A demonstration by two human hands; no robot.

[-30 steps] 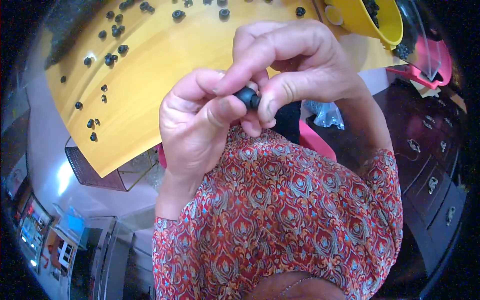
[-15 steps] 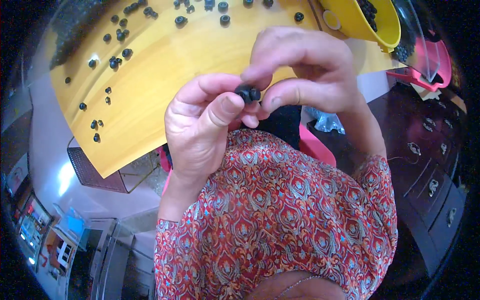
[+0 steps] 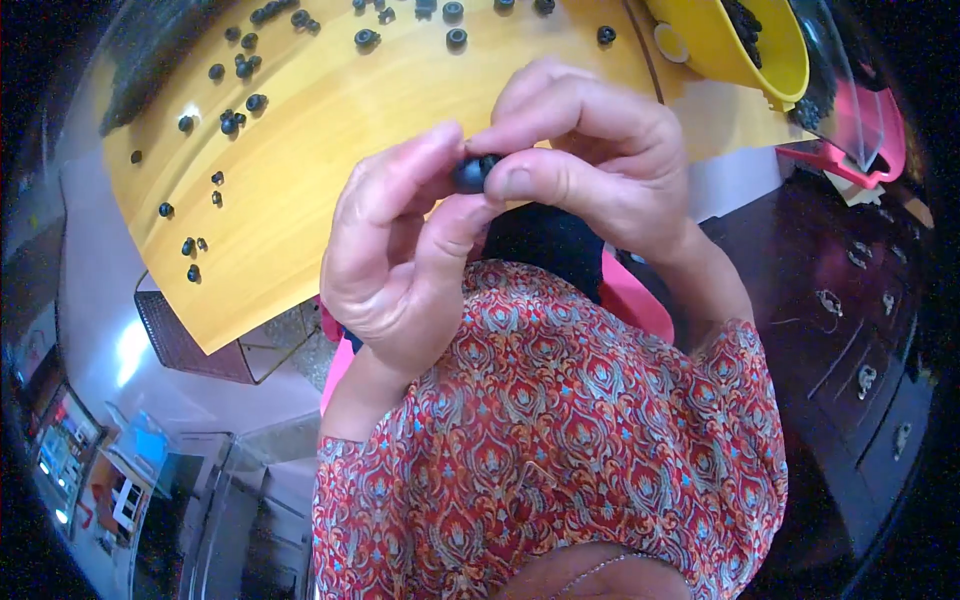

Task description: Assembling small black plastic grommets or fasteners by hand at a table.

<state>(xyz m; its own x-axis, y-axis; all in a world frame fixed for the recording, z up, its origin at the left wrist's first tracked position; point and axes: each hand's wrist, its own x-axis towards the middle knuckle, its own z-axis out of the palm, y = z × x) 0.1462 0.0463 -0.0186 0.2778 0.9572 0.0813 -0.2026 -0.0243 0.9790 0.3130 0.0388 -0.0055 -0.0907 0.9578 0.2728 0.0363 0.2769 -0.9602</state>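
A part [image 3: 472, 176] is held by the right hand [image 3: 620, 175] above the worktop [image 3: 290, 200], the left hand [image 3: 390, 270] placed leftward. Loose parts [image 3: 257, 102] are scattered along the worktop's left and far sides. A bin [image 3: 705, 35] is set far right, with drawers [image 3: 850, 370] nearer.

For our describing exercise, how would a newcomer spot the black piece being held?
Find the yellow tabletop; by its near edge are the left hand and right hand. Between them is the black piece, held up, unlike the scattered pieces lying on the tabletop.
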